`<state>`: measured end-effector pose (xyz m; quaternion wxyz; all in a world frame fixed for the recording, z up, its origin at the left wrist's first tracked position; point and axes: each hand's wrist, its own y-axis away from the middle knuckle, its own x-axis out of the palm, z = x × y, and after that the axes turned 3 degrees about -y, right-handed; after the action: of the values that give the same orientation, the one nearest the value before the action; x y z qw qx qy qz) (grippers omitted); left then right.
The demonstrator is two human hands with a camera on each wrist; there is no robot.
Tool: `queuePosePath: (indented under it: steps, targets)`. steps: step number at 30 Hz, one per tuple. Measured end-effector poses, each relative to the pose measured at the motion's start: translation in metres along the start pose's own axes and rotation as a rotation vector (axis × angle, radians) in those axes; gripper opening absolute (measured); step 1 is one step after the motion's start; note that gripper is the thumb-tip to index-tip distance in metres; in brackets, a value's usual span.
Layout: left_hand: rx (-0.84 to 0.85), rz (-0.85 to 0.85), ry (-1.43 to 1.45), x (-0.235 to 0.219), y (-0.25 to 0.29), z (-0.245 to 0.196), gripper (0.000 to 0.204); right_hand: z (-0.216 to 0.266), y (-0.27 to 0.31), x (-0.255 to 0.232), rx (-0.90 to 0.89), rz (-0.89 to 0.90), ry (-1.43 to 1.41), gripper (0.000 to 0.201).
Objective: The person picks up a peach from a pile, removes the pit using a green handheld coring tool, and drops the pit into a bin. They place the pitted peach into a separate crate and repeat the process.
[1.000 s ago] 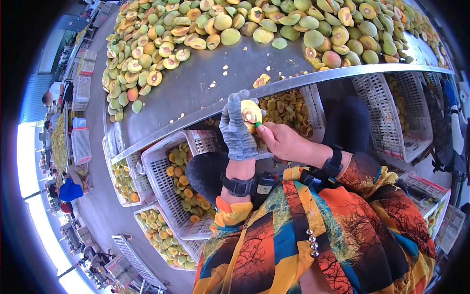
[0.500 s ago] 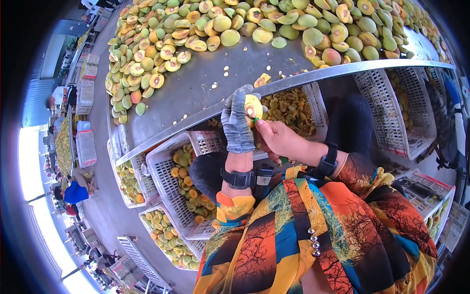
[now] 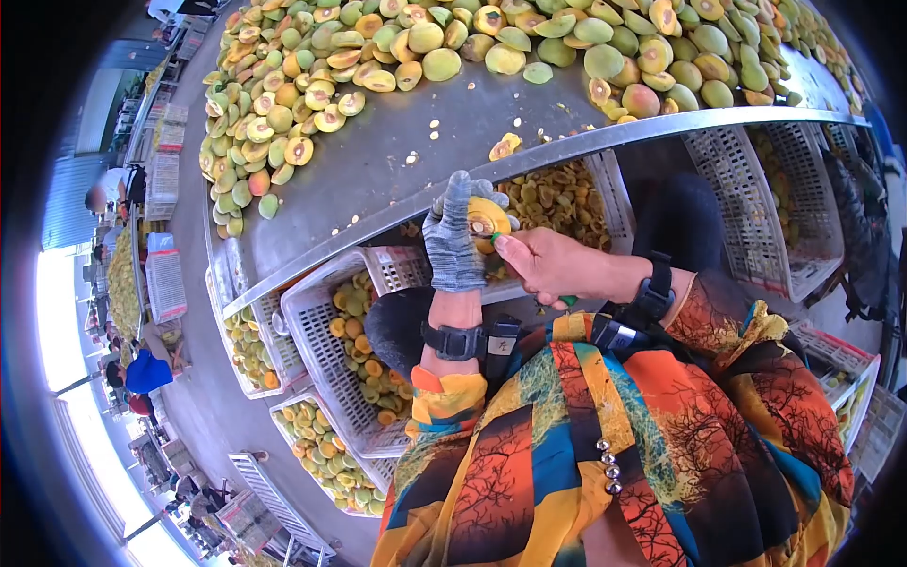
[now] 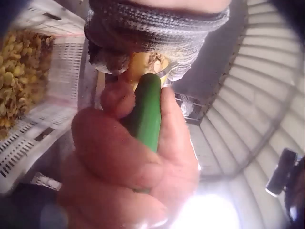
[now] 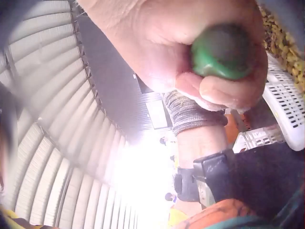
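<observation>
In a grey knitted glove, the left hand point(image 3: 455, 236) holds a halved yellow fruit point(image 3: 484, 219) with its cut face and pit toward the right hand. The bare right hand point(image 3: 557, 265) grips a green-handled tool point(image 3: 569, 300), whose front end meets the cut face. In the left wrist view the green handle point(image 4: 148, 112) runs up through the right hand's fingers point(image 4: 114, 152) to the fruit point(image 4: 139, 67). The right wrist view shows the handle's rounded end point(image 5: 223, 51) inside the curled right hand point(image 5: 190, 43); the fruit is hidden there.
Halved fruits point(image 3: 283, 104) are heaped on a metal table point(image 3: 378, 175) with a raised front edge. Below it stand white crates, one with cut pieces point(image 3: 557, 203), another with fruit halves point(image 3: 364, 350). More crates point(image 3: 765, 213) stand at the right.
The fruit has turned slightly in the gloved hand, its cut face showing more orange. The right hand and the tool have shifted a little; the green handle's rear end shows below the hand.
</observation>
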<state>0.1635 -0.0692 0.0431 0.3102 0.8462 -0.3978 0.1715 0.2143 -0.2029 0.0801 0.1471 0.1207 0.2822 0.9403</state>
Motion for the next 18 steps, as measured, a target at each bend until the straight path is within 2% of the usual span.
queuePosePath:
  steps: [2,4,5,6,8,10,13,15,16,18]
  targets:
    - [-0.040,-0.007,0.044,-0.005,-0.001,0.002,0.021,-0.005,-0.002,0.003,0.024,0.000,-0.035,0.044]
    - [-0.065,0.224,-0.250,-0.011,-0.002,-0.004,0.030,-0.005,0.001,-0.002,0.100,0.069,-0.074,0.044]
    - [-0.028,0.320,-0.327,-0.016,-0.005,-0.005,0.029,-0.006,0.003,-0.004,0.172,0.136,-0.119,0.045]
    - [-0.030,0.316,-0.324,-0.018,-0.007,-0.007,0.029,-0.007,0.005,-0.005,0.177,0.138,-0.118,0.045]
    - [-0.116,0.505,-0.423,-0.018,-0.010,-0.014,0.029,-0.008,0.006,-0.006,0.148,0.205,-0.182,0.043]
    - [-0.138,0.514,-0.444,-0.019,-0.013,-0.016,0.031,-0.010,0.006,-0.008,0.168,0.231,-0.273,0.044]
    - [-0.069,0.577,-0.452,-0.024,-0.015,-0.007,0.033,-0.020,0.002,-0.008,0.202,0.308,-0.459,0.047]
    - [-0.159,0.479,-0.165,-0.025,-0.011,0.004,0.036,-0.027,0.000,-0.007,0.216,0.366,-0.548,0.048]
    - [-0.154,0.475,-0.165,-0.025,-0.011,0.010,0.036,-0.030,-0.001,-0.005,0.198,0.412,-0.633,0.047]
    - [-0.183,0.456,0.192,-0.028,-0.011,0.026,0.038,-0.033,-0.001,-0.005,0.186,0.464,-0.719,0.046]
